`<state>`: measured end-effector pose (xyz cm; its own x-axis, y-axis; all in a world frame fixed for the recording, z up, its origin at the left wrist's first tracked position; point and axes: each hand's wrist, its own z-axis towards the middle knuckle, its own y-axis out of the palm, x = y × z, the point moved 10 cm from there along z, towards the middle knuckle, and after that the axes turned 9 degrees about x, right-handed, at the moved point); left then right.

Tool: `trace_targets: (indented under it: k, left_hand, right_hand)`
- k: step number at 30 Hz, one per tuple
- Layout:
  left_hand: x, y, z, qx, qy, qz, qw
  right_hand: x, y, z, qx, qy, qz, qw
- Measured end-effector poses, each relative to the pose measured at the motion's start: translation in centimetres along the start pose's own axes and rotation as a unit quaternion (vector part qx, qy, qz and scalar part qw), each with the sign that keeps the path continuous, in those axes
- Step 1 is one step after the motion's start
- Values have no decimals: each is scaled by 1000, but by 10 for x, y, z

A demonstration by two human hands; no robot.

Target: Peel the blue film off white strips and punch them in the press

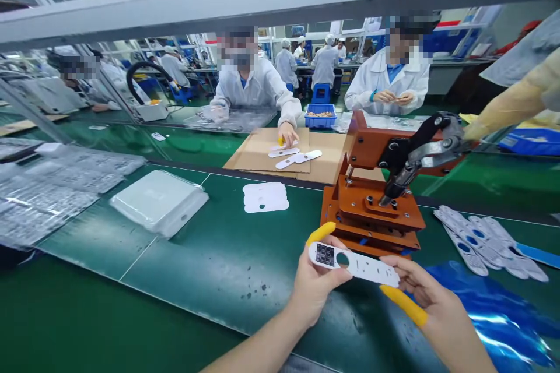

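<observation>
A long white rounded panel (370,267), with a round hole and a black printed square near one end, lies across both my hands above the bench. My left hand (312,285) grips its left end, thumb on the near face and a yellow finger cot on the index finger. At the right end, my right hand (431,297) holds the panel by its edges, with a yellow cot on the thumb. Just beyond stands an orange hand press (371,204) with a black and metal lever. A stack of white panels (265,197) rests on the green bench left of the press.
A plastic-wrapped white pack (160,201) lies at left, near bagged parts (52,192). Gloves (490,242) and blue film (494,309) are at right. Across the bench, a co-worker's hand (287,135) touches white pieces (300,158) on cardboard (245,154); a blue basket (320,119) stands behind.
</observation>
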<state>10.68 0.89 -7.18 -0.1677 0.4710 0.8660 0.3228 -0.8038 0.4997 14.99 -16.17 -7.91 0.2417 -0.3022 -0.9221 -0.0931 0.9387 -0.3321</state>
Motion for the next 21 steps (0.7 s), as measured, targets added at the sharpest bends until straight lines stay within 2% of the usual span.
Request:
trace_targets:
  k: [2, 3, 4, 5, 7, 9, 11, 13, 17, 21]
  left_hand:
    - [9, -6, 9, -57, 21, 112, 992]
    - [16, -14, 17, -81, 44, 210, 973]
    - [24, -27, 27, -97, 70, 331, 936]
    - [36, -46, 41, -84, 113, 467, 873]
    - [62, -94, 70, -13, 161, 705, 691]
    - [83, -133, 94, 25, 155, 755, 637]
    - [94, -157, 109, 30, 142, 767, 624]
    - [95, -165, 116, 12, 129, 773, 621]
    - [85, -161, 113, -18, 105, 757, 644]
    - [75, -154, 100, -6, 99, 711, 696]
  right_hand:
    - [9, -4, 12, -19, 8, 4, 1000]
    - [14, -10, 20, -24, 7, -7, 1000]
    - [20, -18, 29, -20, 2, -25, 999]
    - [25, -29, 38, -10, -7, -49, 999]
    - [33, -49, 56, 25, -31, -100, 994]
    - [38, -59, 71, 47, -52, -139, 988]
    - [39, -55, 84, 38, -70, -157, 984]
    - [38, -44, 92, 13, -81, -162, 983]
    - [35, -31, 101, -11, -68, -161, 985]
    - [36, -31, 103, -17, -29, -163, 986]
